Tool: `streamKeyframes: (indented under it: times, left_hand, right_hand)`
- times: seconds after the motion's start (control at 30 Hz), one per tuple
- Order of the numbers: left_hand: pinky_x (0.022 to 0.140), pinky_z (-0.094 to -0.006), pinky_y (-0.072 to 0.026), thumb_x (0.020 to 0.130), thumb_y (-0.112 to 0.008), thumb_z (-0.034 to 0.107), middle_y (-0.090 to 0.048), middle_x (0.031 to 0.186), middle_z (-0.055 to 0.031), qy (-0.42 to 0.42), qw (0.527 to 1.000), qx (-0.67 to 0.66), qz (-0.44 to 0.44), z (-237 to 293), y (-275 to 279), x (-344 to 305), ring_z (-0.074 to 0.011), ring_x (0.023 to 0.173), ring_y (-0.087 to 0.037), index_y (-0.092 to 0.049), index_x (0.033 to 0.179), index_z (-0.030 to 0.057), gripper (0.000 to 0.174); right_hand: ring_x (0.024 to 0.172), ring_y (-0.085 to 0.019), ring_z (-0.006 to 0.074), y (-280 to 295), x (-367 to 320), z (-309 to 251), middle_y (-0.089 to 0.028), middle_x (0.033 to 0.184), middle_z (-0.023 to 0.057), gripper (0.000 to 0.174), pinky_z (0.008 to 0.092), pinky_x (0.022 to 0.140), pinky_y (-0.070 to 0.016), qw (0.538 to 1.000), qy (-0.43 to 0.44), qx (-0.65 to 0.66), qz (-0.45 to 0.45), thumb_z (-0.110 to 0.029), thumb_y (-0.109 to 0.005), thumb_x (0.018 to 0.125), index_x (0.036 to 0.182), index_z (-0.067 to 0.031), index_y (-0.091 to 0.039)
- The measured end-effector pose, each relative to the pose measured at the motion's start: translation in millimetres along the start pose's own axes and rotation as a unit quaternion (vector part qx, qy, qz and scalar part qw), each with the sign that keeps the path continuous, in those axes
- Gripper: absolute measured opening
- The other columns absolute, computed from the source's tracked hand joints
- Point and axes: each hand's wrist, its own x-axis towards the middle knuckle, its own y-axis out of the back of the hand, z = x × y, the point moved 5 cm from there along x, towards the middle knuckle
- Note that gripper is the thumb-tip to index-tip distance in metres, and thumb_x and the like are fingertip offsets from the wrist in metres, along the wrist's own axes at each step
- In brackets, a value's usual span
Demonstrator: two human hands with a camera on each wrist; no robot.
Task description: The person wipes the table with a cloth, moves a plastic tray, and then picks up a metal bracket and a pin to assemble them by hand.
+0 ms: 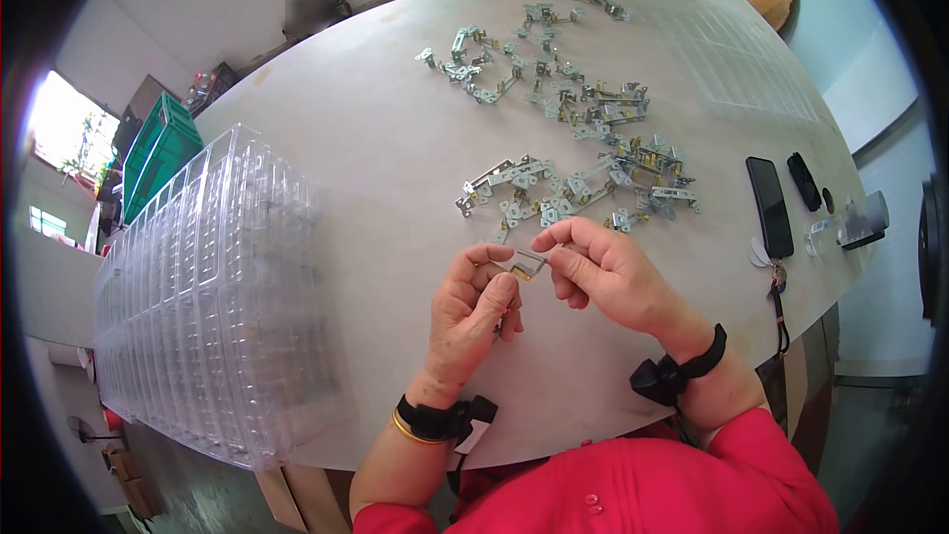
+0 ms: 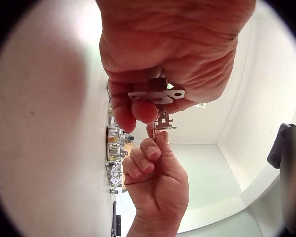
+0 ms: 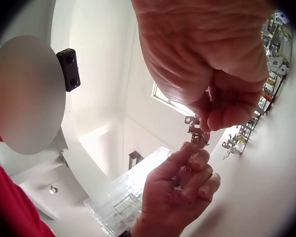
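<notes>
Over the table, both hands meet at a small silvery metal bracket (image 1: 528,264) with a brass-coloured bit. My left hand (image 1: 463,311) pinches one end of it between thumb and forefinger. From the other side, the right hand (image 1: 618,275) pinches its far end with fingertips and thumb. In the left wrist view, a flat holed metal plate (image 2: 160,96) shows at the curled lower fingers of the left hand. Square cut-outs in the bracket (image 3: 194,129) are visible in the right wrist view. Beyond the hands lie several similar metal brackets (image 1: 578,198) in loose heaps.
Stacked clear plastic trays (image 1: 213,287) stand on the table's left side, with a green crate (image 1: 163,153) behind. Another clear tray (image 1: 741,64) lies at the back right. A phone (image 1: 770,208) and a small black case (image 1: 804,182) lie near the right edge.
</notes>
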Motion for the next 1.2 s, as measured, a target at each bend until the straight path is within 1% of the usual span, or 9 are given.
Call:
streamKeyframes:
  times: [0.07, 0.13, 0.27, 0.47, 0.6, 0.7, 0.77, 0.87, 1.2]
  left_hand:
    - [0.054, -0.0248, -0.0462, 0.103, -0.054, 0.016, -0.058, 0.076, -0.0055, 0.009, 1.000, -0.004, 0.002, -0.4, 2.0, -1.6, -0.0120, 0.055, -0.055, -0.048, 0.122, 0.0017, 0.024]
    - [0.053, -0.0246, -0.0453, 0.103, -0.055, 0.015, -0.059, 0.077, -0.0059, 0.006, 1.000, -0.006, -0.004, -0.8, 0.7, -1.7, -0.0124, 0.056, -0.055, -0.048, 0.115, 0.0030, 0.018]
    - [0.054, -0.0245, -0.0458, 0.102, -0.056, 0.015, -0.061, 0.079, -0.0065, 0.006, 1.000, -0.011, -0.020, -1.6, 0.9, -1.5, -0.0125, 0.058, -0.056, -0.048, 0.114, 0.0033, 0.018]
    - [0.056, -0.0235, -0.0479, 0.099, -0.061, 0.011, -0.064, 0.085, -0.0067, 0.024, 0.999, 0.005, -0.043, -1.2, -0.9, -3.5, -0.0113, 0.065, -0.060, -0.049, 0.114, 0.0042, 0.021]
    - [0.057, -0.0216, -0.0480, 0.097, -0.065, 0.009, -0.065, 0.088, -0.0047, 0.031, 0.998, 0.020, -0.052, -0.9, -2.2, -5.0, -0.0090, 0.069, -0.060, -0.049, 0.115, 0.0047, 0.024]
    - [0.059, -0.0205, -0.0480, 0.096, -0.067, 0.010, -0.065, 0.090, -0.0041, 0.028, 0.997, 0.035, -0.068, 1.9, -5.0, -5.7, -0.0082, 0.072, -0.060, -0.049, 0.115, 0.0048, 0.026]
    - [0.060, -0.0200, -0.0480, 0.096, -0.067, 0.010, -0.066, 0.090, -0.0040, 0.026, 0.995, 0.048, -0.080, 1.2, -6.4, -5.9, -0.0079, 0.074, -0.061, -0.049, 0.116, 0.0049, 0.028]
    - [0.061, -0.0202, -0.0483, 0.095, -0.068, 0.011, -0.066, 0.092, -0.0040, 0.018, 0.994, 0.069, -0.085, -1.1, -7.2, -6.0, -0.0080, 0.077, -0.061, -0.049, 0.118, 0.0047, 0.030]
    - [0.069, -0.0225, -0.0497, 0.100, -0.060, 0.011, -0.067, 0.093, -0.0060, -0.005, 0.999, 0.043, -0.020, -0.6, -4.4, -3.6, -0.0095, 0.077, -0.060, -0.048, 0.124, 0.0024, 0.028]
  right_hand:
    - [0.068, -0.059, 0.0082, -2.5, 2.6, 6.5, -0.062, 0.079, 0.0008, 0.024, 0.0242, 0.062, -0.0501, 0.996, -0.024, 0.065, -0.053, -0.020, -0.050, 0.105, 0.119, -0.0021, -0.059]
    - [0.069, -0.061, 0.0095, -1.7, 3.6, 8.5, -0.064, 0.080, 0.0017, 0.025, 0.0244, 0.062, -0.0510, 0.990, -0.047, 0.106, -0.076, -0.020, -0.051, 0.105, 0.120, -0.0019, -0.059]
    - [0.069, -0.065, 0.0122, -0.3, 2.0, 13.1, -0.067, 0.082, 0.0034, 0.025, 0.0249, 0.062, -0.0527, 0.968, -0.110, 0.199, -0.106, -0.024, -0.054, 0.104, 0.117, -0.0034, -0.060]
    - [0.066, -0.066, 0.0122, 2.0, 0.4, 6.4, -0.066, 0.079, 0.0026, 0.023, 0.0254, 0.060, -0.0524, 0.983, -0.110, 0.118, -0.090, -0.029, -0.058, 0.102, 0.103, -0.0061, -0.059]
    - [0.068, -0.065, 0.0107, 2.9, 0.3, 6.7, -0.065, 0.081, 0.0003, 0.019, 0.0250, 0.061, -0.0513, 0.988, -0.106, 0.080, -0.083, -0.027, -0.058, 0.102, 0.100, -0.0078, -0.058]
    - [0.073, -0.062, 0.0073, 4.4, 2.7, 12.9, -0.063, 0.082, -0.0024, 0.015, 0.0236, 0.065, -0.0495, 0.996, -0.058, 0.031, -0.062, -0.023, -0.060, 0.101, 0.101, -0.0083, -0.059]
    - [0.079, -0.058, 0.0047, 7.8, 4.0, 8.3, -0.061, 0.085, -0.0041, 0.012, 0.0227, 0.069, -0.0479, 0.997, 0.070, -0.028, -0.024, -0.021, -0.061, 0.101, 0.102, -0.0085, -0.059]
    - [0.080, -0.056, 0.0037, 11.7, 2.7, 2.3, -0.061, 0.086, -0.0041, 0.012, 0.0224, 0.071, -0.0479, 0.994, 0.100, -0.006, 0.042, -0.019, -0.061, 0.101, 0.103, -0.0071, -0.060]
    - [0.084, -0.063, 0.0069, 6.1, 0.4, -4.9, -0.068, 0.101, 0.0006, 0.013, 0.0248, 0.073, -0.0526, 0.994, 0.098, 0.043, 0.006, -0.018, -0.059, 0.102, 0.106, -0.0056, -0.060]
